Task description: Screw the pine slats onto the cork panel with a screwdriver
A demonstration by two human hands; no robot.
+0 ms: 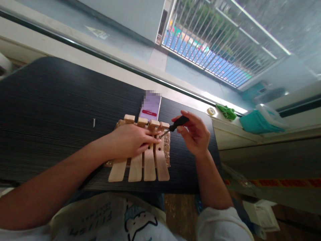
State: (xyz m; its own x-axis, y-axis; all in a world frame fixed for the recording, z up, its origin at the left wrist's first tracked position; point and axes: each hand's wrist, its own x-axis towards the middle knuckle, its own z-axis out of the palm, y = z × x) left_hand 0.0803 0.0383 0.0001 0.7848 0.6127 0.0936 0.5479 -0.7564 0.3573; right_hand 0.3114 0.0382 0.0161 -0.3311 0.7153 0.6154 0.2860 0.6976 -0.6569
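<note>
My right hand [197, 134] is closed round the black handle of a screwdriver [180, 123]. The driver's tip slants down to the rightmost of several pale wooden slats [163, 169], close to a dark hole. My left hand [130, 140] lies flat across the slats, its fingers stretched out toward the driver's tip. Each slat has a raised block at its far end; dark holes show in the two right ones. Beneath them is a brown textured mat or piece of packing [167, 150], mostly hidden. I cannot make out whether a screw is under the tip.
A phone with a lit screen [150, 108] stands just behind the slats. To the left, a loose screw [94, 122] sits on the black table [57, 110]. Along the window ledge are a tape roll [211, 111], a green cloth [227, 112] and a turquoise container [258, 120].
</note>
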